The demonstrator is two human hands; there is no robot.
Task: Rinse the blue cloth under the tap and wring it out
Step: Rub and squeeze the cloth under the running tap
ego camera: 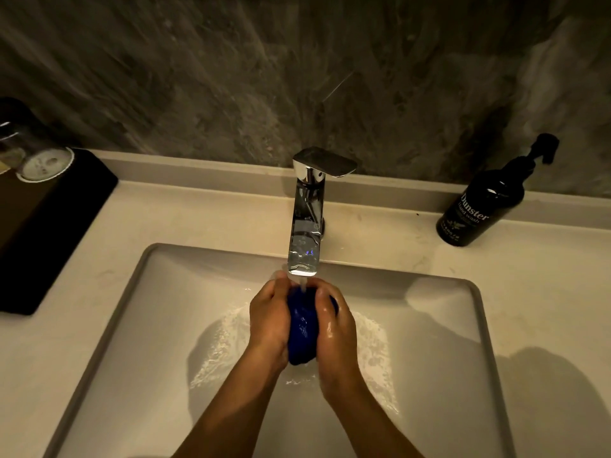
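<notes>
Nearest, at six o'clock, two bare forearms reach up from the bottom edge and meet over the middle of the sink (pixel 109 312). The left hand (pixel 269 320) and the right hand (pixel 335 325) press in from either side of the blue cloth (pixel 301 325), which is bunched into a tight wad between the palms. Each grip looks closed around the wad, fingers curled over its far end, though blur and dim light hide exactly how they lie. Squeezing it into one lump makes sense: water runs through every fold at once, and the hands are already set to twist.

The wad is held directly below the spout of the chrome tap (pixel 307 223), at twelve o'clock from the hands, so the stream lands on its top end and drains down through the cloth. Water spreads on the basin floor around the wrists. Rinsing appears to be under way, with wringing not yet begun.

Farther off on the counter (pixel 205 213), a black box (pixel 49 226) sits at ten o'clock with an upturned glass (pixel 36 153) on it. A dark hand-wash bottle (pixel 486 203) stands at two o'clock, well apart from the splash yet within reach.
</notes>
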